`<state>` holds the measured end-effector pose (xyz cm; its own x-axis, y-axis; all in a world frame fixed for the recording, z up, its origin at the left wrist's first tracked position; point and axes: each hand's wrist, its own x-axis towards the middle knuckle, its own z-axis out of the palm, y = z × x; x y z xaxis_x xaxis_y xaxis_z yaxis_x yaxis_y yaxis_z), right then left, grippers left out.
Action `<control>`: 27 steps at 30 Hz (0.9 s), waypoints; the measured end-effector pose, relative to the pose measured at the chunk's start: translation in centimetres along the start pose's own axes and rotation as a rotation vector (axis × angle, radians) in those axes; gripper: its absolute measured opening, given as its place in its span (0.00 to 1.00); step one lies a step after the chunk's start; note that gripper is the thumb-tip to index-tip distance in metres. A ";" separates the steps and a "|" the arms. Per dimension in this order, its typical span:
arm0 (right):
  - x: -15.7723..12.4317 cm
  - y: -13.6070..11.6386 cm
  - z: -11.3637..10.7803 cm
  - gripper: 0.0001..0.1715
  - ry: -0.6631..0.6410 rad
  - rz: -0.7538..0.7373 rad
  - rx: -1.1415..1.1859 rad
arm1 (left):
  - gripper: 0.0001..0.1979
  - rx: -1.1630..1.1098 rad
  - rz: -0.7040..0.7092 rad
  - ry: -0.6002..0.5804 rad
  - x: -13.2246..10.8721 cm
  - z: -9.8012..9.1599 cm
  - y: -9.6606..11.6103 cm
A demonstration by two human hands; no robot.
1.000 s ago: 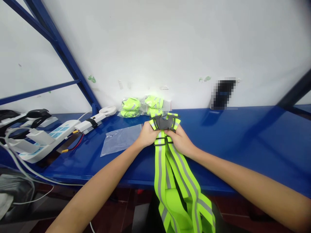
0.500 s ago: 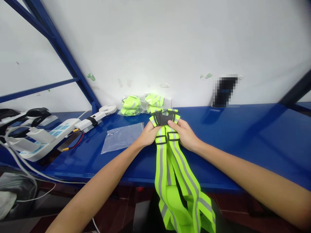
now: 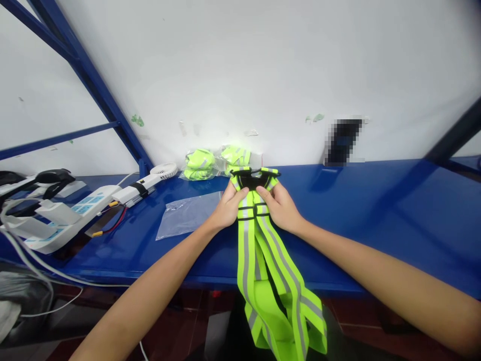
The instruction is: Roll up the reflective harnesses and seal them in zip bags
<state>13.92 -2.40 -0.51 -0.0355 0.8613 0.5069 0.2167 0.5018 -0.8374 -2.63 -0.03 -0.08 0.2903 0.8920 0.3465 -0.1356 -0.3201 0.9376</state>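
Observation:
A neon yellow-green reflective safety vest (image 3: 289,271) made of elastic straps with grey stripes hangs from my hands over the table's front edge. At its upper end is a black buckle (image 3: 252,182). My left hand (image 3: 228,204) is closed on the buckle's left side, its thumb on top. Closed on the right side is my right hand (image 3: 282,204), thumb also on the buckle. Black strap sliders (image 3: 247,213) sit just below the thumbs. The fingers beneath the buckle are mostly hidden.
A flat clear plastic bag (image 3: 188,215) lies left of my hands. Bagged neon vests (image 3: 199,163) rest against the wall. Farther left are a white handheld fan (image 3: 164,171), a power strip (image 3: 88,205) with plugs, and cables. A blurred dark object (image 3: 342,143) leans at the back right of the blue table (image 3: 376,225).
The buckle has tilted in my hands, and its face looks darker now. My left thumb has come up onto it. The strap sliders have drawn closer together. The view has shifted slightly.

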 end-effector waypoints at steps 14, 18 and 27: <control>0.4 -1.4 -0.2 0.25 -0.157 0.217 0.394 | 0.34 -0.095 -0.016 0.028 0.4 0.2 0.8; 0.2 -1.5 0.0 0.24 -0.126 0.322 0.444 | 0.22 -0.055 0.032 0.020 0.5 -0.1 0.7; -0.2 -2.7 0.3 0.31 -0.066 0.487 0.567 | 0.13 0.109 0.261 -0.021 0.9 -0.6 -0.5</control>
<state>13.00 -3.92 1.56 -0.1260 0.9906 0.0533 -0.3122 0.0114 -0.9499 -2.87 1.14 -0.29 0.2784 0.7683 0.5764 -0.1066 -0.5717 0.8135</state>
